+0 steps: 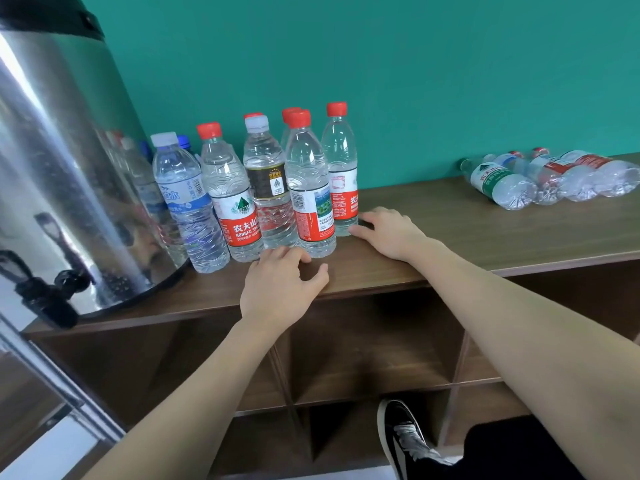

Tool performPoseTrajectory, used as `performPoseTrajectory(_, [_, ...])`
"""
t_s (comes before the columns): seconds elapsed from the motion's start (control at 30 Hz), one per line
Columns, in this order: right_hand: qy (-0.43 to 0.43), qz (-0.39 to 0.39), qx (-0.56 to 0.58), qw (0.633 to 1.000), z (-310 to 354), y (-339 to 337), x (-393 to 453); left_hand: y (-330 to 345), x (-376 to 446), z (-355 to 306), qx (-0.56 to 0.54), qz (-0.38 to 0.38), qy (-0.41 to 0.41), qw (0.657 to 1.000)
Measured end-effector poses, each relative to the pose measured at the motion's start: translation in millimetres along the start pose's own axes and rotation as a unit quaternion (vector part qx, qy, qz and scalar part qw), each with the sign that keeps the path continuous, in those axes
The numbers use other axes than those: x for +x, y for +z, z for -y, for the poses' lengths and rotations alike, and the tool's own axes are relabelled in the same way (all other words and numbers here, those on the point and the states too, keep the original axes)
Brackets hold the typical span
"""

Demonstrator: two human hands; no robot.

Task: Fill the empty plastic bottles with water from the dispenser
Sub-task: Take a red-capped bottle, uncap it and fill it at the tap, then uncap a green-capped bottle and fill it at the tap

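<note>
While both hands rest empty on the shelf top (485, 216), head view: left hand (280, 282) loosely curled at centre, right hand (388, 233) flat, fingertips near the rightmost upright bottle (341, 168). Empty bottles (554, 178) lie upper right; dispenser (62, 168) and tap (45, 296) at left. Advice: fetch one empty, uncap, hold the mouth squarely under the tap.
</note>
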State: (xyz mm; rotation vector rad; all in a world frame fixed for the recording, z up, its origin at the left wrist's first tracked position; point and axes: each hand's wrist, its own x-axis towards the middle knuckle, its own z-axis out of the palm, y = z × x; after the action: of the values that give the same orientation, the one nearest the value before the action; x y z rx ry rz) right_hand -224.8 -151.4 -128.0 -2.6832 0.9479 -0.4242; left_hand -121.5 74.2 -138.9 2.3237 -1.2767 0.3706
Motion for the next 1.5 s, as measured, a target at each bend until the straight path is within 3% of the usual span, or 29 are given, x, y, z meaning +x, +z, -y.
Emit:
performPoseTrajectory(0.23, [-0.01, 0.005, -0.003, 1.0, 0.0, -2.2, -8.3, 1.1, -2.5, 0.0, 0.002, -0.004, 0.016, 1.0])
performPoseTrajectory(0.5, [0.001, -0.01, 0.017, 1.0, -31.0, -19.0, -46.4, 13.9, -6.6, -30.8, -0.038, -0.008, 0.091, 0.995])
performPoseTrajectory(0.73, [0.088, -0.134, -0.048, 0.986, -109.9, -51.6, -80.8, 32.2, 21.6, -90.8, -0.048, 0.041, 0.157, 0.986])
performPoseTrajectory(0.93, [0.135, -0.211, -0.114, 0.961, -176.0, -78.5, -76.1, 47.2, 45.3, -109.8, -0.071, 0.106, 0.158, 0.979])
performPoseTrajectory(1.13, [0.063, -0.174, -0.173, 0.967, -193.6, -87.5, -60.9, 50.9, 45.7, -107.1, -0.087, 0.109, 0.147, 0.979])
performPoseTrajectory(1.23, [0.068, -0.137, -0.189, 0.97, -190.7, -87.4, -55.8, 49.6, 43.9, -107.8, -0.09, 0.103, 0.139, 0.981])
performPoseTrajectory(1.5, [0.048, -0.127, -0.036, 0.99, -156.9, -80.7, -81.6, 43.2, 36.5, -109.3, -0.081, 0.072, 0.112, 0.988])
